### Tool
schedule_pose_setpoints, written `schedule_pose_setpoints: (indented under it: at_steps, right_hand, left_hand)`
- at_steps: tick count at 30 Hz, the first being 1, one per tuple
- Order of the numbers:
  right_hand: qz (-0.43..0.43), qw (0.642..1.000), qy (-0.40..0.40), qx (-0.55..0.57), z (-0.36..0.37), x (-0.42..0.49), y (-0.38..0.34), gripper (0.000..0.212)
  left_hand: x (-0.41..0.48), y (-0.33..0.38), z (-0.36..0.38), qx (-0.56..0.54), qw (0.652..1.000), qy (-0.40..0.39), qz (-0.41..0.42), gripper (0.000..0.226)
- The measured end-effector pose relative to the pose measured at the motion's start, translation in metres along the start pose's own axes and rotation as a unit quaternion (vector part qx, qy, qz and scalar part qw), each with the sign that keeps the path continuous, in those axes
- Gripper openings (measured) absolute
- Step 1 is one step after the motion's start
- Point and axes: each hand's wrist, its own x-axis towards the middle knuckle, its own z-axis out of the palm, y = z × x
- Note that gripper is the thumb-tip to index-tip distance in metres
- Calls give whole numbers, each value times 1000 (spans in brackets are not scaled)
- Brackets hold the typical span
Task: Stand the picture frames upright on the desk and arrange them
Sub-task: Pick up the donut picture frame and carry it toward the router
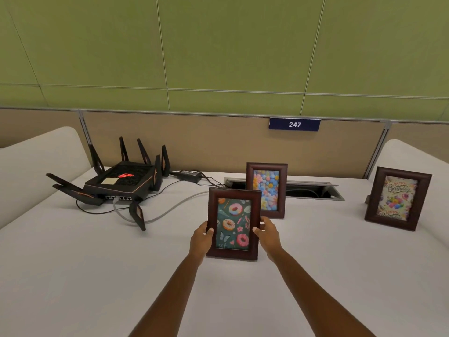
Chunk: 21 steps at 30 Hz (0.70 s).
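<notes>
Three picture frames, lower centre (233,223), behind it (266,190), far right (397,198): dark brown wood look, moulded, slight sheen. Desk (85,263): matt white, smooth. Router (120,181) at left: black matt plastic. Cable tray (336,192): brushed metal rim. Partition (194,142): tan cloth look, matt.

One head-worn view looks forward and down over the counter (97,276). It faces the green wall (218,45), close above both forearms.
</notes>
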Motion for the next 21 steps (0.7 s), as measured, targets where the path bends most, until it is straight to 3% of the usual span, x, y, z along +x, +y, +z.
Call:
schedule_pose_setpoints:
  at_steps: [5, 11, 16, 21]
  right_hand:
    - [-18, 1000, -3, 2, -3, -7, -6, 33]
    - [-34, 999, -22, 16, 11, -9, -19, 30]
    - [-52, 997, -54, 32, 43, -10, -37, 25]
    - [-59, 994, -72, 51, 86, -9, -60, 26]
  left_hand:
    - [-2, -8, -6, 16, 999, 39, 33, 33]
    - [-9, -10, -29, -131, 991, 37, 3, 23]
    - [4, -21, -69, -186, 982, 10, -40, 55]
    - [28, -36, -115, -200, 976, -22, -80, 72]
